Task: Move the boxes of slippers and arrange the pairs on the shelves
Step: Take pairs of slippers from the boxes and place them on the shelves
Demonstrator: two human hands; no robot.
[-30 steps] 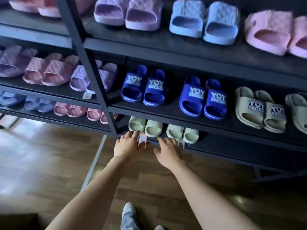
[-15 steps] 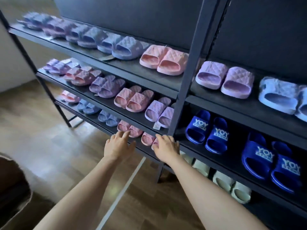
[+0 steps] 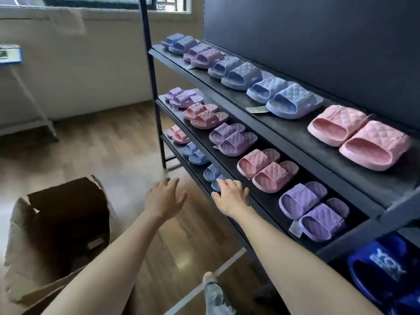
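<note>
Brown cardboard box [image 3: 59, 223] is sitting open near the black metal shelving [image 3: 286, 130], likely for easy reach. Left hand [image 3: 164, 198] and right hand [image 3: 231, 198] are hovering empty, fingers relaxed.

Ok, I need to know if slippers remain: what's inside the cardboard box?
The cardboard box is open; only its dark inner walls and flaps show. Its bottom is in shadow; any contents cannot be seen.

I hold both bare arms out straight in front of me. My left hand [image 3: 164, 198] is palm down, its fingers [image 3: 175, 183] spread and loose, holding nothing. My right hand [image 3: 231, 196] is near it, palm down, fingers bent a little, holding nothing
</note>
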